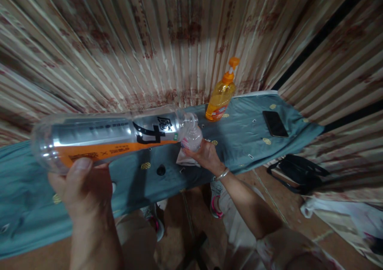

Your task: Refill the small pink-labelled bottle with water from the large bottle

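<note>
My left hand [86, 186] grips a large clear plastic bottle [95, 138] with a silver and orange label, held on its side with the mouth pointing right. In my right hand [208, 158] is a smaller clear plastic bottle [193, 137], roughly upright, its neck right at the large bottle's mouth. Whether the two mouths touch, I cannot tell. A folded pale cloth [187, 160] lies below the small bottle on the teal cover. Left of it sits a small black cap [161, 169].
An orange pump bottle [220, 98] stands at the back of the teal-covered table [239, 142]. To the right lies a black phone [275, 124]. A black bag [299, 170] rests on the floor beyond. Pleated curtains [167, 42] rise behind the table.
</note>
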Demonstrator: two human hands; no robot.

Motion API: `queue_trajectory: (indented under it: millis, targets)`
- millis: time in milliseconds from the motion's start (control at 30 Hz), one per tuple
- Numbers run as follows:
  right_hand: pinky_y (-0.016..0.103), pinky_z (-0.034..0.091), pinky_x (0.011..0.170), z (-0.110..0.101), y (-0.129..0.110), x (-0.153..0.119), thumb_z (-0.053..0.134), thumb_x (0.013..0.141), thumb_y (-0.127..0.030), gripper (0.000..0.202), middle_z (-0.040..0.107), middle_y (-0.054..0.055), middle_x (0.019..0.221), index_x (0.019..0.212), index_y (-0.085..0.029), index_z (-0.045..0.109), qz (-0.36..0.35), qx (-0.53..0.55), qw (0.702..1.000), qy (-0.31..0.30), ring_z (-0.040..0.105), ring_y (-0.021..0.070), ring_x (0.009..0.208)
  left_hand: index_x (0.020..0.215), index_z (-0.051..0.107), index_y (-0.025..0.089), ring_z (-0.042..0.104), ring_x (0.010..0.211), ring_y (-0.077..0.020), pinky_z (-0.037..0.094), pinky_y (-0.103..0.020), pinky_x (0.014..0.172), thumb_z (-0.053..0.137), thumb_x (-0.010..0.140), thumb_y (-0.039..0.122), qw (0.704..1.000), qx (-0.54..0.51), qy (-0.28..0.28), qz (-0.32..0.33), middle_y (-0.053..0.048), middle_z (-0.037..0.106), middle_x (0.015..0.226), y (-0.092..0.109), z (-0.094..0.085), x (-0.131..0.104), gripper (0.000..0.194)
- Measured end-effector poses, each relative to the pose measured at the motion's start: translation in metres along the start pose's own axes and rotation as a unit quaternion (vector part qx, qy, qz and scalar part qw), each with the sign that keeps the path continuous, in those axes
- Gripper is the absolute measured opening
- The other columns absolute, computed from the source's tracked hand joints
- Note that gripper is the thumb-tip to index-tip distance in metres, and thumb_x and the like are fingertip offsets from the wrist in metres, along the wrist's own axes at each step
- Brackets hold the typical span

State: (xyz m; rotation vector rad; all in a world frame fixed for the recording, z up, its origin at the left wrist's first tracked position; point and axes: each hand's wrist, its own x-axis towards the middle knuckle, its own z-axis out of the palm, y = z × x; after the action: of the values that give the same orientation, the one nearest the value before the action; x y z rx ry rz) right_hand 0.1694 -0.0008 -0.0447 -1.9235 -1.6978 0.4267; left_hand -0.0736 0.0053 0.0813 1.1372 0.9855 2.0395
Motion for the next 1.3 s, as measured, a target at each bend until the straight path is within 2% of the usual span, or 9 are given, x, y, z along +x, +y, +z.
queue_trajectory:
  millis: [333, 600, 767, 1033, 1167, 1300]
  targets:
    - [0.039, 0.063, 0.081, -0.0001, -0.0006, -0.0001, 0.087, 0.085, -0.047, 0.049, 0.084, 0.018, 0.100, 0.118, -0.014, 0.072, 0.008, 0.007, 1.000, 0.001, 0.082, 0.0339, 0.095, 0.131, 0.069, 0.035, 0.074, 0.094, -0.0318, 0.066, -0.056, 0.078, 0.071, 0.047, 0.030, 1.000, 0.002, -0.008, -0.003, -0.004, 0.076, 0.111, 0.0012, 0.0025, 0.0015, 0.084]
    - [0.038, 0.063, 0.081, 0.0016, 0.0016, -0.0005, 0.087, 0.084, -0.045, 0.048, 0.084, 0.017, 0.101, 0.118, -0.014, 0.073, 0.003, 0.018, 1.000, 0.009, 0.083, 0.0333, 0.095, 0.137, 0.062, 0.041, 0.074, 0.096, -0.0316, 0.066, -0.054, 0.077, 0.069, 0.044, 0.029, 1.000, -0.009, -0.020, -0.006, -0.001, 0.076, 0.107, 0.0009, 0.0025, 0.0029, 0.094]
    - [0.039, 0.064, 0.081, 0.0018, 0.0021, -0.0003, 0.086, 0.085, -0.047, 0.050, 0.084, 0.017, 0.100, 0.119, -0.015, 0.072, -0.001, 0.003, 1.000, 0.006, 0.083, 0.0335, 0.094, 0.133, 0.067, 0.039, 0.074, 0.092, -0.0298, 0.066, -0.053, 0.077, 0.073, 0.048, 0.028, 1.000, -0.004, -0.008, -0.016, -0.003, 0.077, 0.116, 0.0054, 0.0062, -0.0023, 0.085]
    - [0.042, 0.064, 0.083, -0.0007, -0.0001, -0.0006, 0.086, 0.086, -0.046, 0.050, 0.084, 0.018, 0.101, 0.121, -0.014, 0.071, 0.006, -0.004, 1.000, -0.006, 0.082, 0.0344, 0.095, 0.122, 0.075, 0.033, 0.074, 0.090, -0.0313, 0.066, -0.053, 0.074, 0.073, 0.048, 0.030, 1.000, -0.001, 0.003, -0.019, -0.004, 0.079, 0.107, 0.0018, 0.0042, -0.0020, 0.073]
    - [0.040, 0.064, 0.083, -0.0017, -0.0023, -0.0007, 0.087, 0.085, -0.047, 0.053, 0.084, 0.019, 0.101, 0.122, -0.013, 0.071, 0.014, -0.009, 1.000, -0.007, 0.083, 0.0345, 0.096, 0.128, 0.070, 0.037, 0.074, 0.092, -0.0307, 0.066, -0.050, 0.071, 0.073, 0.049, 0.030, 1.000, -0.003, -0.021, -0.019, -0.003, 0.078, 0.107, 0.0040, 0.0057, -0.0012, 0.079]
    - [0.038, 0.064, 0.081, -0.0007, -0.0016, -0.0003, 0.087, 0.085, -0.046, 0.050, 0.084, 0.018, 0.099, 0.119, -0.013, 0.072, 0.007, 0.000, 1.000, -0.002, 0.083, 0.0336, 0.094, 0.134, 0.067, 0.039, 0.075, 0.094, -0.0312, 0.066, -0.049, 0.071, 0.073, 0.048, 0.029, 1.000, -0.009, -0.009, -0.014, -0.002, 0.077, 0.102, 0.0031, 0.0050, -0.0005, 0.086]
